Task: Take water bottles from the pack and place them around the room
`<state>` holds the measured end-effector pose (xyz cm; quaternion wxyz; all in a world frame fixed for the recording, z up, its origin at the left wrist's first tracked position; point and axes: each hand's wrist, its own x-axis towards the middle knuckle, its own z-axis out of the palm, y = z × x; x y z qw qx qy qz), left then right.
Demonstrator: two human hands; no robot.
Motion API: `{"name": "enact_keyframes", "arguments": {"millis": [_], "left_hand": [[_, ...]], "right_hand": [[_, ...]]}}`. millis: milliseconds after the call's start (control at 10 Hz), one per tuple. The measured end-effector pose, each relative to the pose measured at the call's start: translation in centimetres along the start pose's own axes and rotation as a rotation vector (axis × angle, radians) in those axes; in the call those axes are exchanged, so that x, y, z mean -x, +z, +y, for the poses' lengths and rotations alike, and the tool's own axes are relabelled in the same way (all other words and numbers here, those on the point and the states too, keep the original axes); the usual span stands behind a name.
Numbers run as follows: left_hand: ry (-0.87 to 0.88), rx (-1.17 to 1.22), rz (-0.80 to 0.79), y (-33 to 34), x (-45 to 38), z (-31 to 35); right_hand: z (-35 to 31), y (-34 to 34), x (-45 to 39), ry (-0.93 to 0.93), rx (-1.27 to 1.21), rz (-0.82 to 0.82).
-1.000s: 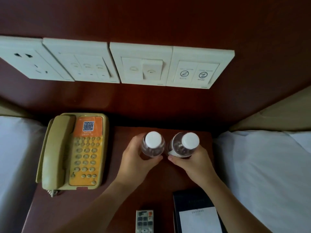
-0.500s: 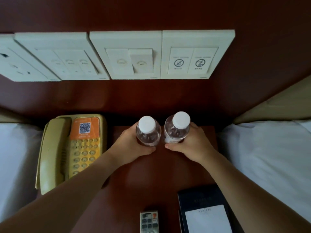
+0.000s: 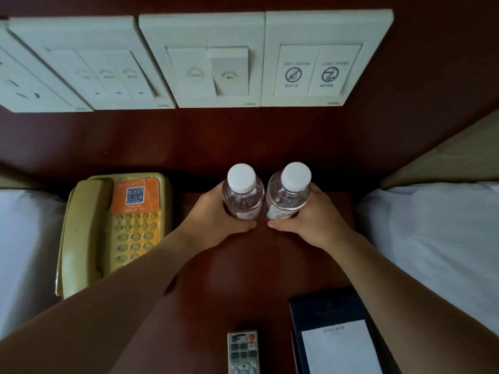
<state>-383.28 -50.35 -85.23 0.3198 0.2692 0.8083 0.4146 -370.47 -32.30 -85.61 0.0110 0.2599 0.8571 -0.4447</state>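
Two clear water bottles with white caps stand upright side by side at the back of the dark wooden nightstand (image 3: 243, 271). My left hand (image 3: 213, 222) grips the left bottle (image 3: 243, 197) around its lower body. My right hand (image 3: 313, 225) grips the right bottle (image 3: 289, 197) the same way. The two bottles nearly touch each other. Their bases are hidden behind my fingers. The pack is not in view.
A yellow telephone (image 3: 113, 228) with an orange panel sits left of the bottles. A remote control (image 3: 243, 352) and a dark notepad holder (image 3: 334, 333) lie at the front. White switch panels (image 3: 202, 60) line the wall behind. White beds (image 3: 437, 238) flank the nightstand.
Both hands have carried the bottles farther back on the nightstand toward the wall, and my head has moved in closer. The grips have not changed.
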Motion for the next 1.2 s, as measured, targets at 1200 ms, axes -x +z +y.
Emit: {"name": "enact_keyframes", "arguments": {"millis": [1200], "left_hand": [[-0.051,0.119,-0.071,-0.9,0.7,1.0]], "right_hand": [[-0.9,-0.7,1.0,0.091,0.009,-0.048]]}}
